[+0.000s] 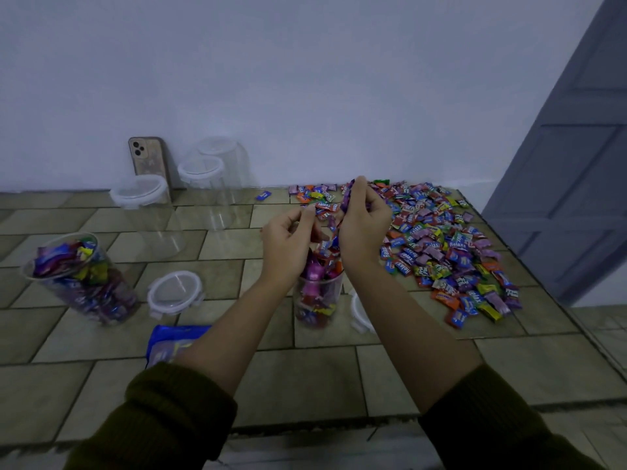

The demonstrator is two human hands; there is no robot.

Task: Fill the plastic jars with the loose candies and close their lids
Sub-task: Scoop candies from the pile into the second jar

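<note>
A clear plastic jar [316, 300] stands in the middle, nearly full of wrapped candies. Both hands hover just above its mouth. My right hand [364, 228] grips a bunch of candies, some sticking out above the thumb. My left hand [288, 242] has curled fingers, and candies drop between the two hands into the jar. A big heap of loose candies [451, 245] lies to the right. A full open jar [81, 278] stands at the left. A white lid [175, 293] lies between the jars, and another lid [360, 313] shows behind my right forearm.
Three empty lidded jars [203, 184] stand at the back by the wall, next to a phone [149, 157] leaning upright. A blue candy bag [173, 344] lies under my left forearm. The tiled counter [305, 378] ends at the right near a grey door [570, 184].
</note>
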